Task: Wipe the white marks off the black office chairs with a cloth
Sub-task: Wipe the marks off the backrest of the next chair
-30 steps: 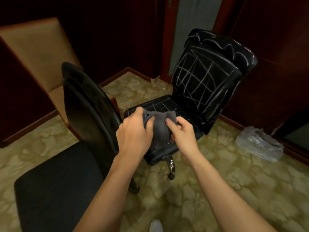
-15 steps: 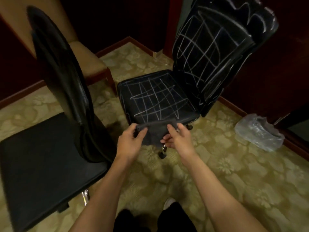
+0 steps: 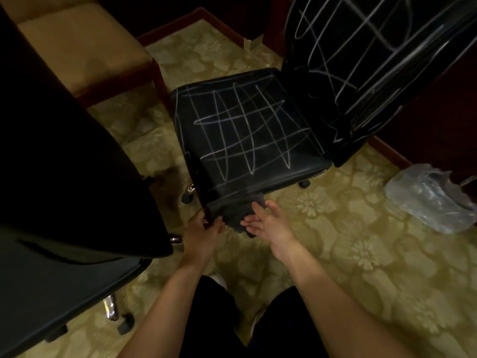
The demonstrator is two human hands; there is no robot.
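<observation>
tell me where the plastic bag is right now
The clear plastic bag lies on the patterned carpet at the right edge of the head view, right of the marked office chair.

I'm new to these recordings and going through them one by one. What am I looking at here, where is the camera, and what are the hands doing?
There is no machine here. The one camera sits on a person's head and looks forward and down, so the two bare arms reaching in from the bottom are the wearer's own.

The left hand grips a dark grey cloth at its left end. The right hand is open, its fingers straight against the cloth's other end. The cloth is at the front edge of a black office chair whose seat and backrest are covered in white scribbled lines.

A second black chair fills the left side; no marks show on it. Behind it stands a tan chair. On the patterned carpet to the right lies a clear plastic bag.
</observation>
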